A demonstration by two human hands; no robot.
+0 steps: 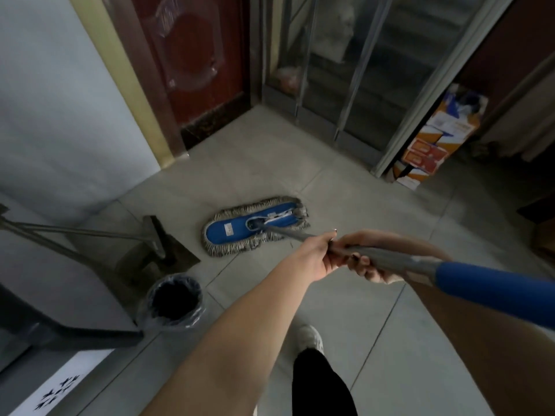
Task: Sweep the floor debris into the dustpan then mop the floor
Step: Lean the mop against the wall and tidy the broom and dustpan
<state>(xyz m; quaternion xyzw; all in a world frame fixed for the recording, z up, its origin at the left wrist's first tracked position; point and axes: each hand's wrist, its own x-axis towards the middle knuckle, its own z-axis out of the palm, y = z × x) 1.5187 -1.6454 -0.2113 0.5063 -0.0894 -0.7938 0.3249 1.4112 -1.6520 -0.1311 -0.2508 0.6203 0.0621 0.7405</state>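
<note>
In the head view, both hands grip the mop's smooth grey pole [399, 258] at centre right: the left hand [316, 258] is curled round it in front and the right hand [371, 268] is wrapped just behind. The mop head [255, 228], an oblong blue pad fringed with shaggy grey yarn, lies flat on the matte grey floor tiles [360, 310] at centre. To its left is a dark, wedge-shaped dustpan [163, 244], and below that a round bin [175, 298] with a crinkled black liner.

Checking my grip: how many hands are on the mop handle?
2. The left hand grips the grey mop handle nearer the mop head; the right hand grips it just behind, before the blue grip.
</note>
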